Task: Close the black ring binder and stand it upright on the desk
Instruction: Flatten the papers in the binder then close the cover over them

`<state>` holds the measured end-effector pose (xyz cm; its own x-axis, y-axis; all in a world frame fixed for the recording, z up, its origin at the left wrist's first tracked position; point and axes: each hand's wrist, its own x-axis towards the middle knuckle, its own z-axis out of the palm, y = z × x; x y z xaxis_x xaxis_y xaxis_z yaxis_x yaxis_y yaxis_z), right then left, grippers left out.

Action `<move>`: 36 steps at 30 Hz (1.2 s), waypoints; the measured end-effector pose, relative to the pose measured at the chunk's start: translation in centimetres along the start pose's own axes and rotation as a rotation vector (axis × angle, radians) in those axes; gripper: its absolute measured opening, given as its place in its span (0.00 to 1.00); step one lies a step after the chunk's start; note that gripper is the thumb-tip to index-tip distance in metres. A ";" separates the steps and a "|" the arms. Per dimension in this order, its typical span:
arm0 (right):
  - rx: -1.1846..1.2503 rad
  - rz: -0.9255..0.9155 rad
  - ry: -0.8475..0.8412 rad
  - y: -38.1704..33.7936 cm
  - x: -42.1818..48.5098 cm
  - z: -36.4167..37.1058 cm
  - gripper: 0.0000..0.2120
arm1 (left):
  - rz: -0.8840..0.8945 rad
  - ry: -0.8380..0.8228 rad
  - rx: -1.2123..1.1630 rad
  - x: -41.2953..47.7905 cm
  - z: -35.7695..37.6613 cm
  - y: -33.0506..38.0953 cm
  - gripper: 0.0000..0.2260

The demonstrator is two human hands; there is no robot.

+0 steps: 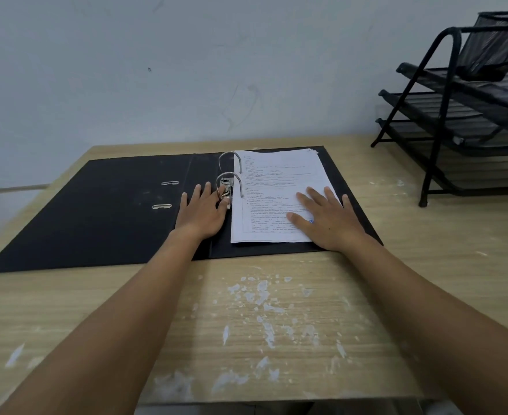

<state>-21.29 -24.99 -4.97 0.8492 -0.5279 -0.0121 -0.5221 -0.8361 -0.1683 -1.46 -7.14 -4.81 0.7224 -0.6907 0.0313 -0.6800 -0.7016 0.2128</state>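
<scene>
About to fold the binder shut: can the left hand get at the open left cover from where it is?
Probably yes. The left hand rests at the rings, and the left cover beside it lies flat and bare.

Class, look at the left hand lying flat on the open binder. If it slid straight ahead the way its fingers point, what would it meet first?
Probably the near metal ring: the left hand points up-right, its fingers already by the lever mechanism; depth is unclear.
</scene>
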 end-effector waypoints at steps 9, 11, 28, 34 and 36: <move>0.008 0.031 0.001 2.3 -0.7 -0.4 0.36 | 0.048 0.008 -0.023 0.3 0.4 2.2 0.22; 0.007 0.033 0.001 2.2 -0.9 -0.4 0.36 | 0.041 0.012 -0.021 0.3 0.4 2.2 0.22; 0.002 0.089 -0.004 5.6 -5.4 -1.0 0.40 | 0.070 0.017 -0.060 -2.1 1.5 6.5 0.22; -0.007 0.103 -0.011 7.1 -7.9 -1.2 0.40 | 0.090 0.010 -0.071 -4.0 1.8 8.6 0.21; -0.011 0.106 -0.013 7.3 -8.3 -1.2 0.39 | 0.090 0.009 -0.082 -4.3 1.8 9.0 0.21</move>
<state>-32.26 -26.93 -4.89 0.7900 -0.6116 -0.0423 -0.6100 -0.7771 -0.1550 -10.87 -10.79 -4.82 0.6604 -0.7483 0.0630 -0.7300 -0.6200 0.2875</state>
